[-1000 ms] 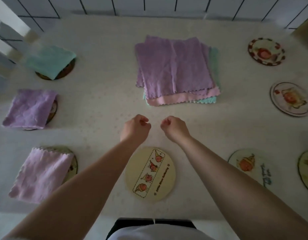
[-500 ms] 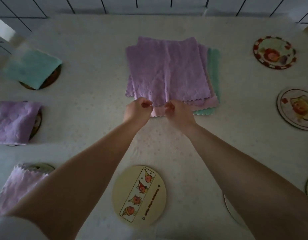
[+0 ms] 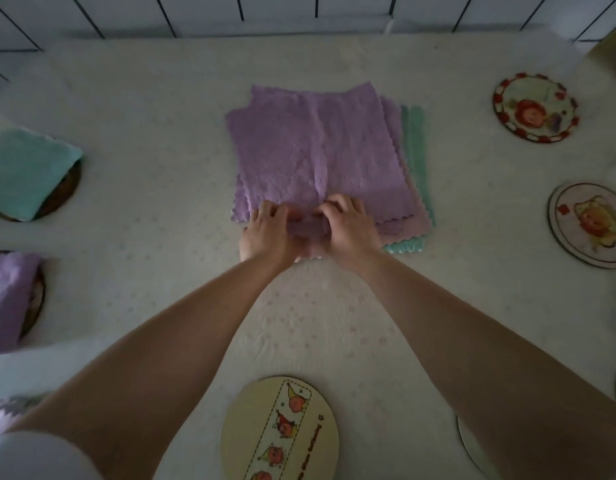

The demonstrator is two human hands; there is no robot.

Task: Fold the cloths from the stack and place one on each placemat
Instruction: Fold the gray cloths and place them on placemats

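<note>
A stack of flat cloths lies mid-table, a purple cloth [image 3: 310,150] on top, with pink [image 3: 408,233] and teal [image 3: 415,147] cloths showing beneath. My left hand [image 3: 265,233] and my right hand [image 3: 348,230] sit side by side on the stack's near edge, fingers pinching the purple cloth's hem, which bunches between them. A bare round placemat with a fruit strip [image 3: 279,431] lies near me. On the left, placemats carry a folded teal cloth [image 3: 26,174] and a folded purple cloth [image 3: 8,299].
Bare round picture placemats lie at the right: a red-rimmed placemat [image 3: 535,107], a second placemat [image 3: 590,225] below it, and a partly hidden placemat [image 3: 467,441] under my right forearm. A pale folded cloth [image 3: 8,407] peeks at the lower left. A tiled wall borders the table's far edge.
Both hands reached forward from the bare table onto the stack's near edge and closed on the top purple cloth. The view shifted forward and right.
</note>
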